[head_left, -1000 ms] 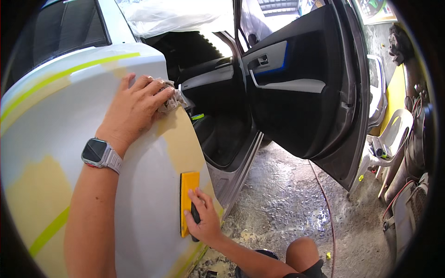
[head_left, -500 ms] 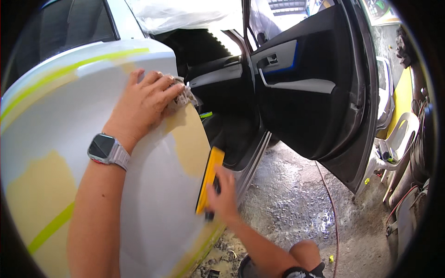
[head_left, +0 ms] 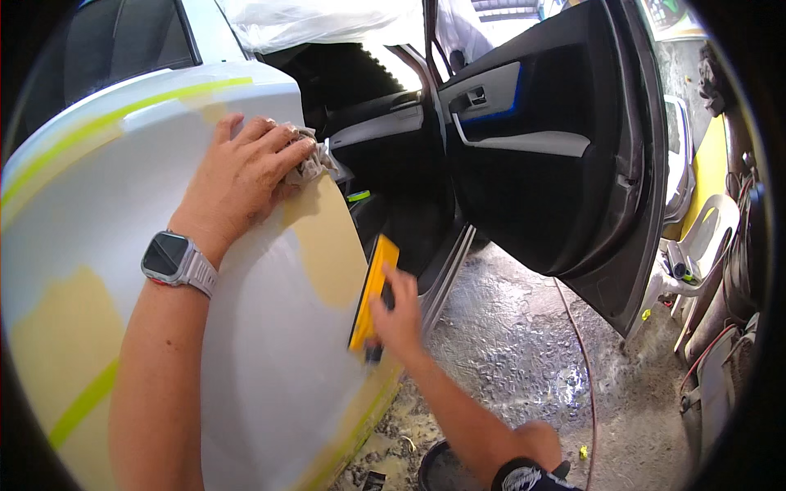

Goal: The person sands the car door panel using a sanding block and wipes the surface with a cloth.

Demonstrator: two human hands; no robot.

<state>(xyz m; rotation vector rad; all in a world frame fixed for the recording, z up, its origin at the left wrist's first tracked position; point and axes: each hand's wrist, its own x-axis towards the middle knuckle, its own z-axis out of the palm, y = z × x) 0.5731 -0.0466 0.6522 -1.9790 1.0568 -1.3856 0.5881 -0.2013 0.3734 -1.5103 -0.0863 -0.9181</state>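
A white car panel [head_left: 254,327] with beige filler patches and lime-green tape strips curves across the left side. My left hand [head_left: 246,168], with a smartwatch [head_left: 168,258] on the wrist, rests near the panel's upper right edge. Its fingers close over a crumpled greyish rag [head_left: 307,164], partly hidden beneath them. Lower down, my right hand [head_left: 397,319] grips a long yellow sanding block [head_left: 374,290] by its dark handle. The block stands slanted along the panel's right edge, its dark face toward the filler patch [head_left: 332,245]. The fingers are slightly blurred.
An open black car door [head_left: 540,180] swings out at the right. Between panel and door lies the dark car interior [head_left: 393,188]. A hose [head_left: 583,352] runs over the wet concrete floor [head_left: 508,344]. A white plastic chair [head_left: 708,233] stands far right; a black bucket [head_left: 442,466] sits below.
My right hand has moved the sanding block a little upward along the panel's edge. My left hand stays on the rag, and the whole view has shifted slightly.
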